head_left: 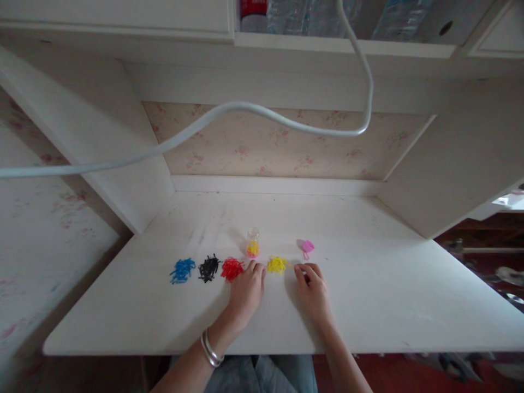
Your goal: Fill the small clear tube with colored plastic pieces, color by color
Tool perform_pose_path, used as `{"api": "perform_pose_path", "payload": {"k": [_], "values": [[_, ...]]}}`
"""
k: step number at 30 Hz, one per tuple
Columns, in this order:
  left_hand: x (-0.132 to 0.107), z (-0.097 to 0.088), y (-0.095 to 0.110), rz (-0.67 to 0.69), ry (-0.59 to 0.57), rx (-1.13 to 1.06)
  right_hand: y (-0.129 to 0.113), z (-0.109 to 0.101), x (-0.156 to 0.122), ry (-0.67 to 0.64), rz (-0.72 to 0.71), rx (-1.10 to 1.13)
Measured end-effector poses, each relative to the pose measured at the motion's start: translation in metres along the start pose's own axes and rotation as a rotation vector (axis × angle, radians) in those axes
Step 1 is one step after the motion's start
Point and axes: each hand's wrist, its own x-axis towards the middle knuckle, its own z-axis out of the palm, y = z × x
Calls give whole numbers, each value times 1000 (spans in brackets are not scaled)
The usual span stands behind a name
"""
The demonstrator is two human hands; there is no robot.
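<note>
Small piles of short plastic sticks lie in a row on the white desk: blue, black, red and yellow. My left hand rests on the desk between the red and yellow piles, fingers curled with the tips touching the surface. My right hand lies just right of the yellow pile, fingers bent together in a pinch; what they hold is too small to see. A small clear bottle with yellow and pink pieces inside stands behind the piles. A pink lid lies to its right.
A white cable hangs across the view in front of the floral back wall. White side panels close in the desk left and right. A shelf above holds plastic bottles. Silver bangles sit on my left wrist.
</note>
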Motion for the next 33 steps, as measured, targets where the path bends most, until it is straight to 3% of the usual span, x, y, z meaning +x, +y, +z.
{"api": "perform_pose_path", "payload": {"k": [11,18,23,33], "values": [[6,-25,-5,19,165,-148,0,0,-1,3,21,15],[20,-67,-13,58,341,-269,2,-1,-1,-6,21,3],[42,-92,-26,42,400,-139,5,0,-1,-1,18,3],[61,-83,-29,25,318,-19,1,-2,-1,-7,39,8]]}}
